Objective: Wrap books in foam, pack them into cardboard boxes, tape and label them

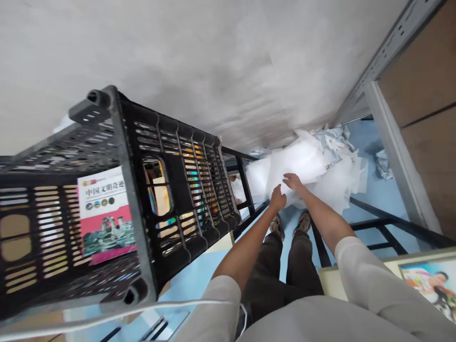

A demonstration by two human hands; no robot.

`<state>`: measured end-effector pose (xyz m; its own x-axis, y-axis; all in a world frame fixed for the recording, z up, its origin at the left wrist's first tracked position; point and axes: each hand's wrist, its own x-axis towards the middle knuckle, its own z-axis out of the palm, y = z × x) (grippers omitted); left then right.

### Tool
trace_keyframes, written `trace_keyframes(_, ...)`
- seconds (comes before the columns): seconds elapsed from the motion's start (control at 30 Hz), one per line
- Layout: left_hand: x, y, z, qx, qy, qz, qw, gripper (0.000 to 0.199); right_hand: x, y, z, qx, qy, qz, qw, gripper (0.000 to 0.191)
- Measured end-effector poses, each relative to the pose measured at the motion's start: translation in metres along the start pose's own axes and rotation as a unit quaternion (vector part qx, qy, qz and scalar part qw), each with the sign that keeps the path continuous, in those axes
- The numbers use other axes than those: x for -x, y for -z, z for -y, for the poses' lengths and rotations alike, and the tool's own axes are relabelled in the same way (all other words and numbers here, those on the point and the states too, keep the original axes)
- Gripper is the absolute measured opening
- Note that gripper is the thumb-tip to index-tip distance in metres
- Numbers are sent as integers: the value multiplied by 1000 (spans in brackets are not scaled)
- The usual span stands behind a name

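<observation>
White translucent sheets (295, 159) lie heaped at the foot of the grey wall, beyond my feet. My left hand (278, 197) is at the near edge of the sheets, its fingers curled together; whatever it pinches is too small to make out. Close by on the right, my right hand (292, 181) rests against the same sheets with fingers bent; its grip is hard to see. The two hands are a little apart.
A black plastic crate (178, 175) on its side fills the left, with a magazine (107, 213) inside. Black metal bars (377, 218) flank my legs. A grey shelf frame (399, 142) with cardboard boxes (423, 104) stands right. A white cable (117, 311) crosses the lower left.
</observation>
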<state>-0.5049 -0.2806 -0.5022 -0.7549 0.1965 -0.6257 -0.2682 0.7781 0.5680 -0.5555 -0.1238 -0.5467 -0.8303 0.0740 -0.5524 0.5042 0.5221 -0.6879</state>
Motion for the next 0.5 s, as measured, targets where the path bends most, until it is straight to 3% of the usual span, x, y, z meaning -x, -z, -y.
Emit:
trace_keyframes(0.1, 14, 8, -22, 0, -16, 1, 1000, 76, 18, 28, 14, -30, -20, -31, 999, 41)
trace_keyframes(0.23, 38, 19, -69, 4, -57, -6, 998, 74, 59, 78, 36, -71, -33, -100, 992, 55)
trace_keyframes(0.5, 112, 46, -168, -8, -172, 51, 984, 68, 185, 162, 82, -87, -42, -248, 964, 69)
